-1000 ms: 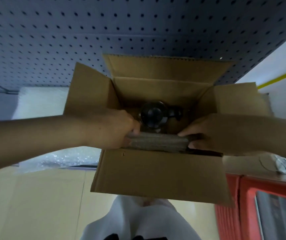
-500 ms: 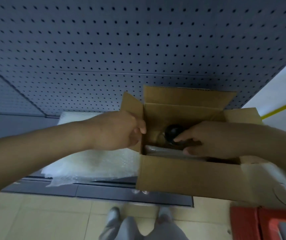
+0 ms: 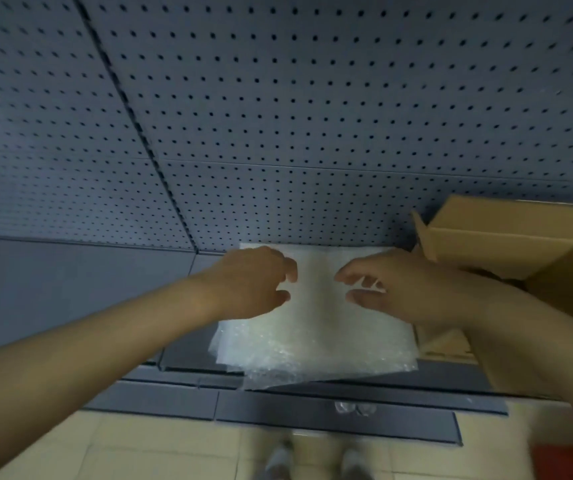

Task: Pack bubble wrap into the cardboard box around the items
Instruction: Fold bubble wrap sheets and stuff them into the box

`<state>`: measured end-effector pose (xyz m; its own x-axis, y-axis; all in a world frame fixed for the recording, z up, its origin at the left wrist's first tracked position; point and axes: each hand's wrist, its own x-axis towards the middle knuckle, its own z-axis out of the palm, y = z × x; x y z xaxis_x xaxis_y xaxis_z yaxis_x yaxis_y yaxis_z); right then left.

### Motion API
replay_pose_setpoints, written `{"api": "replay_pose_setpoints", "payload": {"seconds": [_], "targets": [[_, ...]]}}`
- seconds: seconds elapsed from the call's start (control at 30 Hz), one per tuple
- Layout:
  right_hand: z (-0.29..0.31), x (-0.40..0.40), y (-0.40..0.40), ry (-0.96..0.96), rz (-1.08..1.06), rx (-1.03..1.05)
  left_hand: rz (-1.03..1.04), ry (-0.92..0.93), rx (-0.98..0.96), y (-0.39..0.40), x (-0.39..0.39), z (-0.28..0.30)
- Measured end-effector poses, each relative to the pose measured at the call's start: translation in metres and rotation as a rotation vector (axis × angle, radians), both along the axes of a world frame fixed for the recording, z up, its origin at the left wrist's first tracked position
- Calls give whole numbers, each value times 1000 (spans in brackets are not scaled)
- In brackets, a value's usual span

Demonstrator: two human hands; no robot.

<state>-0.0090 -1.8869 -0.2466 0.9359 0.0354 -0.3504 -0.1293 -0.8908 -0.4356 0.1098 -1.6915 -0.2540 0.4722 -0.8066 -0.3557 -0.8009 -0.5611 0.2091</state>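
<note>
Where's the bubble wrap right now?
The bubble wrap lies centre frame on the grey shelf, left of the cardboard box, under both open hands.

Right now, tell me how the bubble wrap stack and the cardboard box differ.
The bubble wrap stack is translucent white and lies flat; the cardboard box is opaque brown and stands tall with its flaps open. The stack sits under both hands, the left hand and right hand; the box sits to their right. Both rest on the grey shelf.
</note>
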Motion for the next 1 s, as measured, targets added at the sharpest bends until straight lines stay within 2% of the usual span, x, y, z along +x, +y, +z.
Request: {"api": "replay_pose_setpoints", "payload": {"seconds": [0.13, 0.3, 0.5, 0.63, 0.77, 0.87, 0.93, 1.0], "targets": [[-43, 16, 19, 62, -23, -42, 49, 58, 50, 14, 19, -40], [-116, 27, 13, 155, -169, -79, 133, 138, 41, 2, 24, -103], [-191, 21, 1, 245, -408, -178, 99, 88, 42, -32, 7, -174], [-229, 8, -2, 249, -386, -232, 106, 64, 60, -37, -2, -213], [-243, 2, -4, 110, -426, -219, 88, 6, 26, -32, -1, -233], [-243, 2, -14, -152, -713, -271, 79, 2, 20, -31, 2, -238], [-240, 4, -20, -124, -852, -324, 78, 13, 0, -29, 2, -239], [-234, 8, -21, -85, -889, -333, 98, 42, -39, -27, 2, -239]]}}
